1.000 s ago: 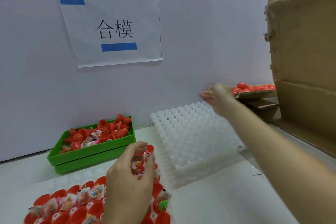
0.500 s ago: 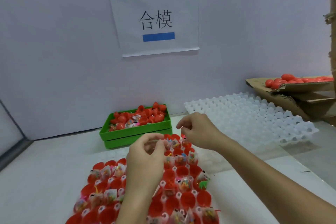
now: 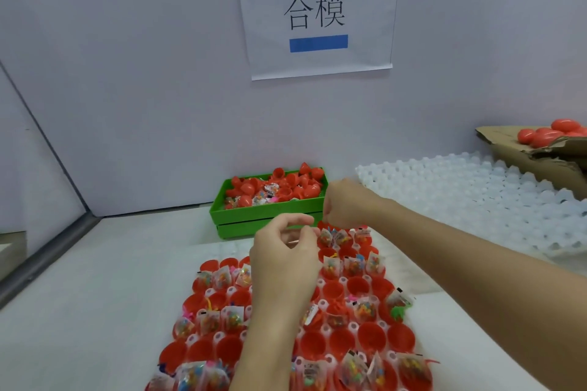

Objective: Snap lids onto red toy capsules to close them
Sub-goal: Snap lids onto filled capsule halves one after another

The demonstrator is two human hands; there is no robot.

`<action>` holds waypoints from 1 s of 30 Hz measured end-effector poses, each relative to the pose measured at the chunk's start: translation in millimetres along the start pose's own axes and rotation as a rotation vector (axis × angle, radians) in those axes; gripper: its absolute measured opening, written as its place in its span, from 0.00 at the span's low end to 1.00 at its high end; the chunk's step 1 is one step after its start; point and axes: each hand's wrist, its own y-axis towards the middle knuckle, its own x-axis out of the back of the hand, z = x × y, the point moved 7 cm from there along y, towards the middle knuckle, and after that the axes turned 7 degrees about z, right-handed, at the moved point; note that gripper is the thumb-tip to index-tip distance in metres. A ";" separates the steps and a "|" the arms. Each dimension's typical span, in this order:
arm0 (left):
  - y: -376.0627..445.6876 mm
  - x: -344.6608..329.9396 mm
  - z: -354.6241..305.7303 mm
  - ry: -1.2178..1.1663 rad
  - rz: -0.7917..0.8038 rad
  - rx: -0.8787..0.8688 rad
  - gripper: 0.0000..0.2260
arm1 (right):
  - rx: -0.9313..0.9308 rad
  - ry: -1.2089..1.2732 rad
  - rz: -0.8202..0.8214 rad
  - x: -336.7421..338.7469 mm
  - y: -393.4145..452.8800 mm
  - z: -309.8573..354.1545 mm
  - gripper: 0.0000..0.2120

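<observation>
Partly hidden by the left hand (image 3: 282,267), the tray of open red plastic capsule halves (image 3: 365,336) runs off the bottom edge; both hands' curled fingers conceal any grip contents, the right hand (image 3: 344,203) nearer the green plastic bin (image 3: 254,216).

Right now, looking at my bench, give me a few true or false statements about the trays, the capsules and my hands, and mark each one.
1. The green bin holds loose red capsule pieces. True.
2. The white empty tray lies to the left of the green bin. False: it lies to the right of it.
3. Both hands, left and right, are over the far end of the tray of open red capsules. True.
4. Every open capsule in that tray has a toy packet in it. False: several cups show only red inside.
5. The cardboard box at the right holds blue capsules. False: the closed capsules on it are red.
</observation>
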 end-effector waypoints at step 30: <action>-9.3 -27.7 -11.3 0.267 0.186 -0.188 0.09 | -0.013 0.988 -0.164 0.8 -128.0 -30.8 0.05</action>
